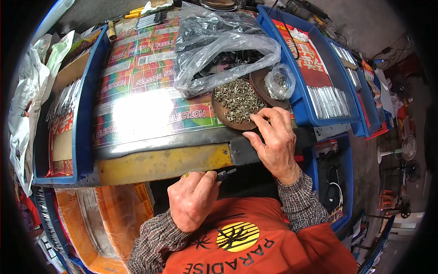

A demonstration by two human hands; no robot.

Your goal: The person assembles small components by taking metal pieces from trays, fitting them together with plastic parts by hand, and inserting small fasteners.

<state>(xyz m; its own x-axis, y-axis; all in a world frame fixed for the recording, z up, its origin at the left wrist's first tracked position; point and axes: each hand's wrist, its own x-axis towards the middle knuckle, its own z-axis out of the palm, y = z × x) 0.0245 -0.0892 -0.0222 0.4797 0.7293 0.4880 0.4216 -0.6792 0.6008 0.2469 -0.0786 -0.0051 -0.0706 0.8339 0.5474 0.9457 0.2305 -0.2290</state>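
A small dark part (226, 174) is held in the left hand (192, 201) at the near edge of the workbench (169, 157); the fingers are curled closed around it, and its free end projects to the right. The right hand (277, 144) is placed at the near right rim of a round brown bowl (221, 114). Its thumb and forefinger are held slightly apart, with the forefinger tip at the rim; whether a pin is gripped by the fingers cannot be told. The bowl is filled with small metal pins (239, 98).

A second brown bowl (259, 82) is located just to the right, and a small clear bag (279, 82) of small parts is seated in it. On the far side, a large clear plastic bag (219, 39) is laid with its mouth facing near; dark parts (228, 64) are contained inside. Flat metal strips are stored in a blue tray (86, 132) on the left and in a blue bin (301, 102) on the right.
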